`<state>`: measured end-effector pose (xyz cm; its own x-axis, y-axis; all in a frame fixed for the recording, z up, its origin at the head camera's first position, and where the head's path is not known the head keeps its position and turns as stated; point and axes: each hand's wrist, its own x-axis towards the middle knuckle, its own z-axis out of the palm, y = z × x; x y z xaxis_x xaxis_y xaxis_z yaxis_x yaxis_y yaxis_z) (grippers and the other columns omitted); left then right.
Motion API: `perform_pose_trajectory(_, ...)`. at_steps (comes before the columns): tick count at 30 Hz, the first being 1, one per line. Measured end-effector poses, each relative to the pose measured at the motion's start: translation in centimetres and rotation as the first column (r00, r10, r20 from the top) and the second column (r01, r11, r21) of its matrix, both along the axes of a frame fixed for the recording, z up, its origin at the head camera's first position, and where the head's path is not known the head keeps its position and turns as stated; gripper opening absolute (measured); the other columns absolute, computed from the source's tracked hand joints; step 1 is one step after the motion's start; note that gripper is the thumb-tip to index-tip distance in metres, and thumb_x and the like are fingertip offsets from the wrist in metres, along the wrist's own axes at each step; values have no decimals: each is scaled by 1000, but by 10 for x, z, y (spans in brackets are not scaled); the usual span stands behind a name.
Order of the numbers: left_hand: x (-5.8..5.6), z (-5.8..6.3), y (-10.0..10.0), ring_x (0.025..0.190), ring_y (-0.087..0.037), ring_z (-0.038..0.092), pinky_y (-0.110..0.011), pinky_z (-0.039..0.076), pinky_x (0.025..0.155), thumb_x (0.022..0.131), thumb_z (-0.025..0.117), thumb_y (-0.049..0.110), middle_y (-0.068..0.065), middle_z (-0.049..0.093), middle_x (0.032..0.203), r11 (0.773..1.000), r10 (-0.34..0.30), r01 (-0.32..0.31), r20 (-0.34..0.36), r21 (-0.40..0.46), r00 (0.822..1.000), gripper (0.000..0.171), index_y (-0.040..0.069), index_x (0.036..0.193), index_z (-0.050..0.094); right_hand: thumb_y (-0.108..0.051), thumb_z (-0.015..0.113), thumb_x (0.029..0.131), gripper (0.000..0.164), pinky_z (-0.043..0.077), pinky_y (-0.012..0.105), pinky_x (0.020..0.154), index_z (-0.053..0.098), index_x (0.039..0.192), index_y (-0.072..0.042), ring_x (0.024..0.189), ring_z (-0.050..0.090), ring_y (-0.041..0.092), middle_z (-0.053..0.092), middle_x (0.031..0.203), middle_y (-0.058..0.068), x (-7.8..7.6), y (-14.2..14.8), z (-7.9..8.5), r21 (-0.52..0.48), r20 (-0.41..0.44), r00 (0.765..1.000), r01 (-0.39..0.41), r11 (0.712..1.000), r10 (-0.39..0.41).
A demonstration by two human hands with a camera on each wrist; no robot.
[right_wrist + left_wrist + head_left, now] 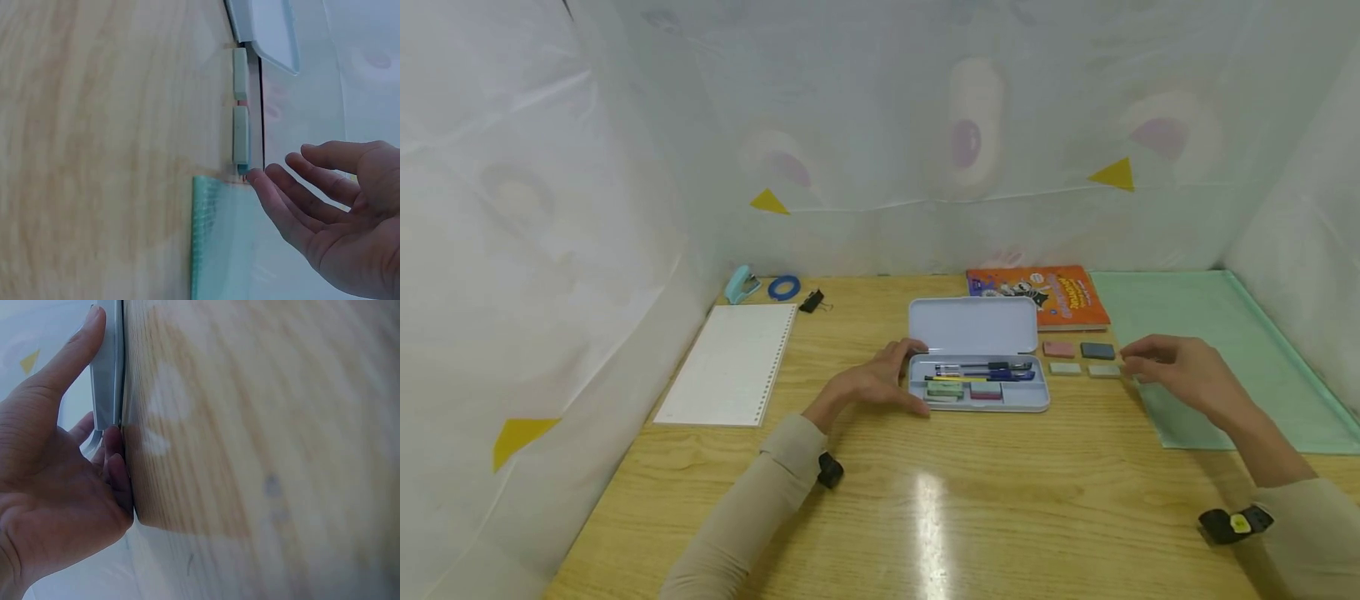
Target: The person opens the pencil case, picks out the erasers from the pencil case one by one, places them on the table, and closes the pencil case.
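A pale blue pencil case (973, 325) lies with its lid folded back. My left hand (880, 379) spans its left end, thumb along the near side and fingers at the far side. Inside are pens (985, 367), a yellow pencil (951, 378), green eraser-like blocks (944, 389) and a blue-and-pink block (986, 390). Right of the case lie a pink block (1058, 349), a dark blue block (1097, 351) and pale green blocks (1104, 371). My right hand (1187, 375) hovers just beside them, fingers loosely bent, nothing held (350, 212).
An orange book (1060, 304) lies behind the case. A green translucent folder (1232, 358) covers the right side. On the left are a white notepad (730, 362), a mint stapler (741, 285), a blue tape ring (784, 288) and a black binder clip (812, 301).
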<state>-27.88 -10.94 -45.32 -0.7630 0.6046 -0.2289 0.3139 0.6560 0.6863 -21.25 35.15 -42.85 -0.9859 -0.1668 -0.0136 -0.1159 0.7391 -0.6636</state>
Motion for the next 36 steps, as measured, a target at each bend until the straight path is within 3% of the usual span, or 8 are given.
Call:
perform_pose_trajectory(2, 0, 1, 0, 126, -22, 42, -41, 37, 111, 80, 91, 42, -6, 42, 143, 1000, -1, 1, 1, 2, 1000, 97, 22, 155, 32, -33, 60, 107, 39, 55, 52, 84, 67, 131, -2, 95, 68, 10, 70, 123, 24, 2, -6, 3, 14, -28, 1000, -9, 1000, 9)
perform_pose_trajectory(6, 1, 2, 0, 126, -22, 42, -41, 37, 111, 80, 91, 41, -6, 42, 143, 1000, -8, 8, -2, 6, 1000, 97, 21, 155, 32, -30, 63, 106, 34, 55, 35, 82, 70, 128, -5, 107, 66, 20, 68, 128, 21, 4, -24, 5, 13, -69, 996, -55, 998, 56)
perform_pose_trajectory(9, 1, 3, 0, 125, -22, 42, -41, 38, 110, 80, 91, 41, -6, 42, 142, 1000, -11, 11, -4, 8, 1000, 98, 21, 155, 32, -28, 66, 105, 33, 54, 26, 81, 71, 128, -5, 111, 67, 31, 70, 127, 18, 3, -44, 5, -24, -49, 993, -104, 994, 103)
perform_pose_trajectory(16, -1, 2, 0, 124, -22, 42, -40, 38, 109, 80, 90, 41, -7, 41, 142, 1000, -16, 16, -5, 8, 1000, 96, 22, 154, 32, -15, 71, 101, 31, 54, 22, 86, 70, 128, -1, 106, 68, 15, 71, 124, 16, -4, -90, -3, -156, -53, 973, -231, 960, 226)
perform_pose_trajectory(22, -2, -2, 1, 124, -21, 42, -40, 38, 109, 81, 90, 41, -7, 42, 141, 1000, -15, 15, -20, -2, 1000, 95, 21, 153, 32, -1, 75, 94, 19, 56, 27, 75, 76, 113, -1, 91, 67, 16, 73, 109, 12, -12, -125, -11, -118, -142, 940, -326, 938, 310)
perform_pose_trajectory(29, -1, 1, 0, 123, -21, 42, -39, 39, 107, 80, 90, 41, -7, 42, 141, 1000, -17, 17, -7, 0, 1000, 96, 21, 154, 32, 4, 74, 90, 20, 51, 27, 68, 75, 111, 1, 84, 60, 17, 71, 106, 14, -17, -152, -13, -94, -92, 945, -323, 942, 315)
perform_pose_trajectory(36, 1, 3, 0, 121, -21, 42, -38, 39, 106, 81, 90, 42, -6, 43, 139, 1000, -9, 9, 5, 2, 1000, 95, 21, 153, 32, 8, 77, 84, 21, 50, 30, 70, 77, 104, 0, 82, 59, 16, 68, 94, 7, -18, -164, -14, -4, -126, 943, -312, 950, 309)
